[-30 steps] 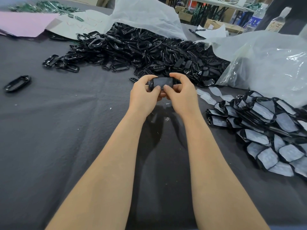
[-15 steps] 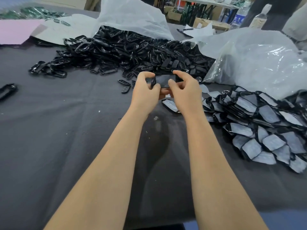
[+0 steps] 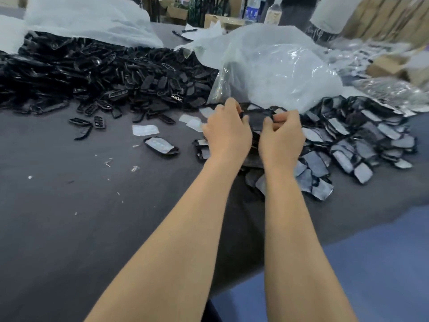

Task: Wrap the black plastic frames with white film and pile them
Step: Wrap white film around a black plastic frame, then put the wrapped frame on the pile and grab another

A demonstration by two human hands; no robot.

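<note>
Dark grey cloth covers the worktable (image 3: 69, 228), and both hands are up on one black plastic frame (image 3: 256, 118), held just above the cloth. The left hand (image 3: 228, 135) curls round its left end; the right hand (image 3: 282, 138) pinches the right end, thumb on top. The frame looks dark and glossy with a greyish face, and I cannot tell if film covers it. Under the hands and off to their right spreads the pile of wrapped frames (image 3: 362, 140), black rims with pale film faces. Left of the left hand lies a single wrapped frame (image 3: 161, 146), with a loose film piece (image 3: 145, 130) just beyond it. Farther left sits the heap of bare frames (image 3: 104, 73). Beyond the hands bulges a clear plastic bag (image 3: 278, 73).
</note>
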